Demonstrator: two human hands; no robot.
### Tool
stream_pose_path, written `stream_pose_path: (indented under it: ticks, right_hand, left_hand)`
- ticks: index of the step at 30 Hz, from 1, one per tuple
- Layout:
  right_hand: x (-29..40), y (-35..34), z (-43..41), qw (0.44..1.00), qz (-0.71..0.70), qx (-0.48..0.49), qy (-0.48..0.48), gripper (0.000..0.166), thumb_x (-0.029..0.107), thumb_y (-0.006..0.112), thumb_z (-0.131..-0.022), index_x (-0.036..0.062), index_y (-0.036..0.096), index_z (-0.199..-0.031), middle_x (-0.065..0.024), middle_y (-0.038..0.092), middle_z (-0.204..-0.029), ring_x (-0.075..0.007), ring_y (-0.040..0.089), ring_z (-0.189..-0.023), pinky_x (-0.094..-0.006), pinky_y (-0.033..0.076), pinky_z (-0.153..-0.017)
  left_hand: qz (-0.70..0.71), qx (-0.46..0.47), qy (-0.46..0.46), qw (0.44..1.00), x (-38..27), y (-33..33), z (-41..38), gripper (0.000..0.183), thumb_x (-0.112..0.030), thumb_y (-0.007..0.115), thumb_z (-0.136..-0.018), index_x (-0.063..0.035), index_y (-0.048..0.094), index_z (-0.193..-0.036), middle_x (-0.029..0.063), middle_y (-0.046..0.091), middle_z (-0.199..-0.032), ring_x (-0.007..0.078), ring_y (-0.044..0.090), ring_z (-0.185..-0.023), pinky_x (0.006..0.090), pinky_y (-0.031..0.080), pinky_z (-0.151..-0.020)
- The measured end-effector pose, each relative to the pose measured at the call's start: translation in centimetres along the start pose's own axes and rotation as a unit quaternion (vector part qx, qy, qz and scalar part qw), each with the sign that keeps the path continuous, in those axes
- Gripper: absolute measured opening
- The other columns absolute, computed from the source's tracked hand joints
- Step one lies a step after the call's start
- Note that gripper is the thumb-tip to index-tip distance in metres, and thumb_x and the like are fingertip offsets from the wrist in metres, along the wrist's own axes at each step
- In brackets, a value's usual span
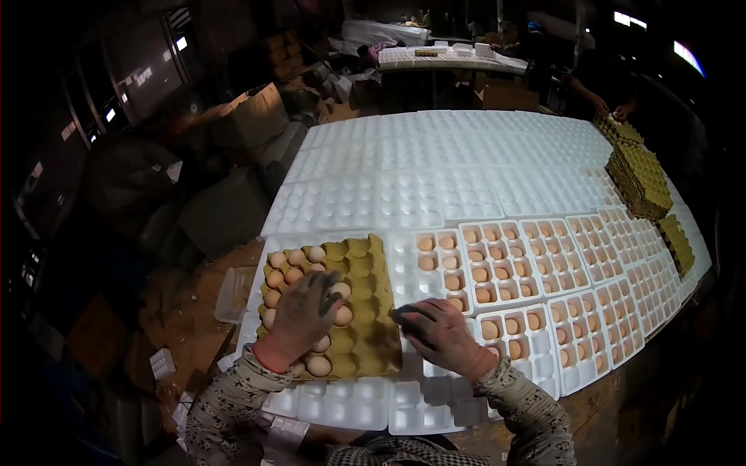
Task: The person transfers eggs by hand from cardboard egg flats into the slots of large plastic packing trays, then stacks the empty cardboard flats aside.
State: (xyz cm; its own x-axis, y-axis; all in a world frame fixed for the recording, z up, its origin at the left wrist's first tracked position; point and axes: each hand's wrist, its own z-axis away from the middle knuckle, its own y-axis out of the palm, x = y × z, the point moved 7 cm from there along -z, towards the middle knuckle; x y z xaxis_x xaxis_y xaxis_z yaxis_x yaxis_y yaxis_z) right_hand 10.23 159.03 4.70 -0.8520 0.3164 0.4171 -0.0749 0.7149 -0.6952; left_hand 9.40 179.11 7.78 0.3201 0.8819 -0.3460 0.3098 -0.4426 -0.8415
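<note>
My left hand [303, 317], in a thin work glove with darkened fingers, reaches over a yellowish pulp egg flat [370, 314]. Its fingertips are beside a brown egg [342, 316]; whether they grip one is hidden. More eggs [274, 279] fill the flat's left part, while its right columns hold none. Just right of the flat, my right hand [446, 335] hovers with bent fingers over white foam egg trays [434, 416]; the space under its fingers is out of sight. Beyond it, a partly filled foam tray [408, 262] has eggs in its right cells.
Filled foam trays [498, 265] run off to the right, with eggless trays [408, 195] behind. Stacked pulp flats [641, 180] stand at the table's right side. A person's hands [612, 110] hold something pale there. A clear plastic container [233, 294] lies left of the table.
</note>
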Motion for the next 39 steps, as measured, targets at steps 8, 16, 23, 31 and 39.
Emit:
stream_pose_path:
  ticks: [8,16,23,31,39]
  right_hand:
    - [-1.9,10.5,-7.5,0.974,-0.163,0.137,0.076,0.045,0.023,0.067,-0.079,0.0079,0.053,-0.12,-0.0129,0.057,-0.112,-0.0318,0.054,-0.107,-0.0399,0.047,-0.087]
    - [-3.7,12.2,-11.0,0.959,0.099,0.259,0.055,0.051,0.036,0.072,-0.075,0.0061,0.056,-0.113,-0.0179,0.057,-0.113,-0.0331,0.065,-0.089,-0.0412,0.051,-0.08]
    - [-1.3,11.6,-13.0,0.984,0.009,0.17,0.058,0.054,0.037,0.073,-0.075,0.0119,0.057,-0.12,-0.0153,0.057,-0.118,-0.0292,0.064,-0.095,-0.0416,0.049,-0.079]
    - [2.3,16.0,-13.9,0.972,0.123,0.198,0.03,0.062,0.017,0.074,-0.069,0.0027,0.053,-0.125,-0.0163,0.063,-0.101,-0.0283,0.062,-0.095,-0.0398,0.049,-0.077]
    - [-3.4,9.1,-11.0,0.955,0.142,0.22,0.14,0.045,0.018,0.073,-0.073,0.0144,0.063,-0.117,-0.0183,0.053,-0.127,-0.0288,0.061,-0.105,-0.0378,0.052,-0.082]
  left_hand:
    - [-0.108,0.17,0.11,0.973,7.2,2.2,5.3,0.044,-0.021,0.069,-0.077,-0.0086,0.058,-0.118,0.0107,0.058,-0.111,0.0279,0.054,-0.1,0.0389,0.043,-0.091]
    - [0.006,0.136,0.19,0.972,8.2,1.4,4.0,0.035,-0.022,0.065,-0.082,-0.0073,0.057,-0.112,0.0068,0.057,-0.104,0.0254,0.056,-0.095,0.0383,0.048,-0.08]
    - [0.62,0.007,-0.275,0.735,19.5,-2.2,4.9,0.02,-0.019,0.058,-0.092,-0.0054,0.058,-0.107,0.006,0.061,-0.091,0.0149,0.06,-0.082,0.0307,0.051,-0.07]
    - [0.088,0.161,0.025,0.983,14.6,0.6,-4.5,0.03,-0.015,0.063,-0.08,-0.0065,0.067,-0.108,0.014,0.065,-0.103,0.0317,0.063,-0.098,0.0387,0.05,-0.086]
    - [-0.203,0.091,0.213,0.951,10.5,6.5,-2.8,0.023,-0.021,0.062,-0.076,-0.0097,0.063,-0.096,0.0122,0.062,-0.092,0.032,0.06,-0.086,0.0442,0.045,-0.076]
